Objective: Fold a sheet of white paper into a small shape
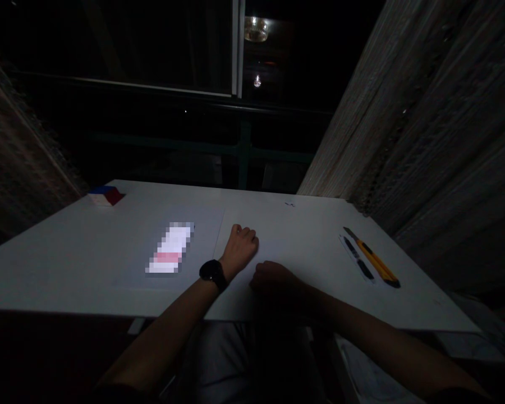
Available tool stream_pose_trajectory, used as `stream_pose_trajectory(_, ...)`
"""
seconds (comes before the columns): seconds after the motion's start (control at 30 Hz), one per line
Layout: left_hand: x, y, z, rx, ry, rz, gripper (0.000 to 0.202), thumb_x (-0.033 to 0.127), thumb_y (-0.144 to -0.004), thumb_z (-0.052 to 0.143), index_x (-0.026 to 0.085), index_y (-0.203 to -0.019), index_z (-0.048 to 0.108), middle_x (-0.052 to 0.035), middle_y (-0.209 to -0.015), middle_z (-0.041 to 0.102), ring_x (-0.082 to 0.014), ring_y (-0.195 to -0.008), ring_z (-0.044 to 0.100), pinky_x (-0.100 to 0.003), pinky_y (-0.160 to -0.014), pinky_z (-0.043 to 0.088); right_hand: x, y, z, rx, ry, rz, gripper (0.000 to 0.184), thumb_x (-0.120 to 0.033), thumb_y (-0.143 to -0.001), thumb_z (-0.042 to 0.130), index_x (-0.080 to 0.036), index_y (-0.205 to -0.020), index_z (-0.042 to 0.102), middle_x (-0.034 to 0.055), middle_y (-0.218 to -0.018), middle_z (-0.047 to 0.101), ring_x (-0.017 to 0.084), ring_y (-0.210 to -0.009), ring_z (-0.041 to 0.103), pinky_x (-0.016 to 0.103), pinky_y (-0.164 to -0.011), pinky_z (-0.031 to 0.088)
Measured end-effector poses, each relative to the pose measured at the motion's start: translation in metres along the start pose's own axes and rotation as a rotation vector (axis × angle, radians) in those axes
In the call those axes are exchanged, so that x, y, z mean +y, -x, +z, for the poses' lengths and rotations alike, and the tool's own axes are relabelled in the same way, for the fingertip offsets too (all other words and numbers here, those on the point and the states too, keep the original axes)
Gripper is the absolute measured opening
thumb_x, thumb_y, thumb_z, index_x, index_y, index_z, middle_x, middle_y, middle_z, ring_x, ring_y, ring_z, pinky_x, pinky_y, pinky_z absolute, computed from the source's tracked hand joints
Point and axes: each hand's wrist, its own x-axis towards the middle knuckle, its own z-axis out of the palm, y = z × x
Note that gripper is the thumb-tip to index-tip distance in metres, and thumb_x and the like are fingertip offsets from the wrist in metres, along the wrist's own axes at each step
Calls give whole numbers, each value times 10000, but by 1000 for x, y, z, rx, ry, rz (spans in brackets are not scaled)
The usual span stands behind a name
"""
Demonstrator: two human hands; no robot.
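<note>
My left hand [240,248], with a dark watch [212,272] on its wrist, rests on the white table [278,224] with the fingers curled in. Close beside it on the right, my right hand [275,279] is closed in a fist, mostly in shadow. Nothing shows in either hand. Left of my left hand, a lit phone [170,249] with a blurred-out screen lies on what looks like a sheet of paper [208,235]. Farther right lie a yellow utility knife [376,259] with its blade out and a black-and-white pen-like item [357,259].
At the far left corner sits a puzzle cube [106,195] with blue and red sides. A small dark mark or scrap [290,205] is near the back edge. Curtains [362,101] hang on both sides, and a dark window [151,50] lies behind the table.
</note>
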Motion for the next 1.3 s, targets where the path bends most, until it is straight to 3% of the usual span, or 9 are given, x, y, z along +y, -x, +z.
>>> stream_pose_trajectory(0.13, 0, 0, -1, -12, 10, -10, 148, 103, -809, 477, 131, -767, 615, -102, -802, 589, -217, -805, 494, -411, -747, 262, 20, 8, -4, -16, 90, 111, 254, -224, -870, 444, -165, -660, 576, 59, -619, 567, 165, -646, 458, 288, -578, 305)
stream_pose_trajectory(0.3, -5, 3, -1, -27, -3, -68, 161, 117, -817, 470, 129, -763, 621, -108, -802, 588, -226, -814, 493, -413, -739, 266, 65, 29, -14, 178, 182, 366, 266, -290, -886, 420, -144, -736, 585, 71, -716, 603, 166, -733, 507, 271, -655, 335)
stream_pose_trajectory(0.37, -6, 4, -1, -32, -6, -87, 166, 116, -816, 468, 127, -762, 624, -109, -801, 588, -227, -813, 493, -413, -740, 267, 82, 34, -14, 176, 201, 477, 265, -303, -887, 420, -149, -744, 581, 67, -723, 609, 168, -734, 514, 268, -650, 333)
stream_pose_trajectory(0.47, -7, 4, 0, -32, 0, -86, 168, 108, -815, 464, 127, -759, 621, -109, -804, 590, -221, -811, 493, -408, -742, 268, 98, 35, -10, 121, 202, 531, 263, -297, -890, 413, -147, -756, 582, 70, -737, 617, 169, -756, 521, 260, -658, 334)
stream_pose_trajectory(0.8, -6, 4, 0, -19, -13, -90, 154, 99, -805, 474, 130, -750, 614, -109, -796, 590, -222, -806, 499, -403, -732, 268, 117, 29, -13, 24, 275, 563, 254, -271, -889, 402, -134, -805, 598, 95, -795, 641, 193, -824, 531, 274, -685, 345)
stream_pose_trajectory(0.97, -6, 4, 1, -29, 3, -97, 156, 95, -804, 474, 126, -746, 616, -111, -793, 591, -226, -810, 498, -407, -733, 268, 120, 27, -18, -3, 325, 494, 223, -203, -877, 411, -120, -809, 607, 111, -803, 649, 199, -825, 530, 286, -715, 349)
stream_pose_trajectory(1.13, -6, 4, 2, -26, -19, -92, 145, 105, -803, 485, 125, -751, 619, -105, -796, 593, -227, -810, 502, -409, -739, 270, 111, 21, -22, -34, 406, 380, 169, -141, -845, 447, -116, -791, 605, 108, -752, 637, 205, -780, 529, 300, -675, 347)
stream_pose_trajectory(1.3, -5, 4, 1, -29, -2, -97, 152, 108, -811, 478, 123, -750, 617, -111, -803, 595, -229, -819, 507, -410, -741, 266, 85, 15, -21, -19, 381, 266, 113, -104, -812, 488, -119, -783, 596, 103, -721, 618, 199, -761, 517, 298, -652, 345)
